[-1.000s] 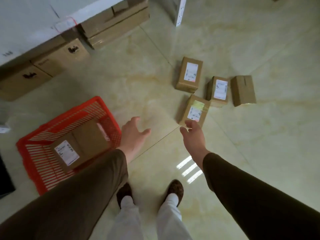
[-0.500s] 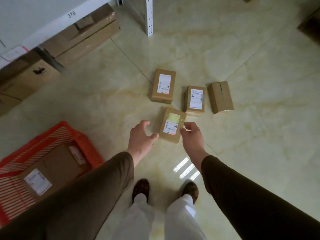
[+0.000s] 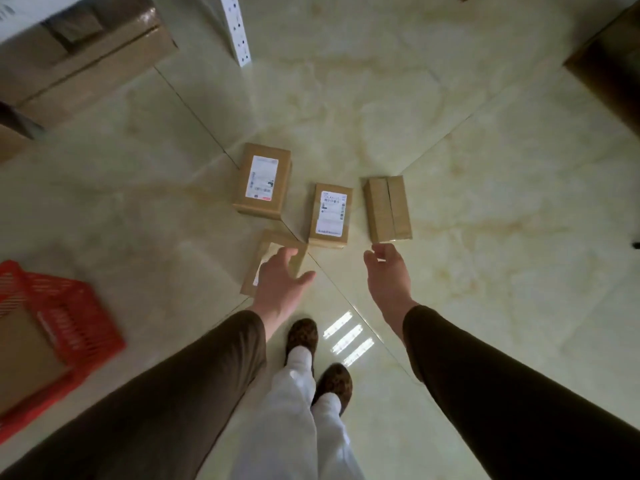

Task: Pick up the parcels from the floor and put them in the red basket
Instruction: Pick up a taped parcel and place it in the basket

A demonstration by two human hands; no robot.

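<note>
Several small cardboard parcels lie on the glossy tiled floor. My left hand [image 3: 282, 284] is open, fingers spread, over the nearest parcel [image 3: 268, 249], hiding most of its label. My right hand [image 3: 389, 275] is open and empty, its fingertips just below the unlabelled parcel [image 3: 388, 209]. A labelled parcel [image 3: 330, 214] stands between the two hands, and another labelled parcel [image 3: 263, 180] lies farther back. The red basket [image 3: 69, 320] is at the left edge with a large box [image 3: 24, 355] inside it.
Big cardboard cartons [image 3: 83, 60] sit under a shelf at the back left, beside a white perforated shelf post [image 3: 237, 29]. Another brown carton [image 3: 613, 64] is at the right edge. My feet [image 3: 318, 358] stand just behind the parcels.
The view has shifted right and forward, sliding the basket to the left edge. My left hand moved over the nearest parcel; my right hand moved right, towards the unlabelled parcel.
</note>
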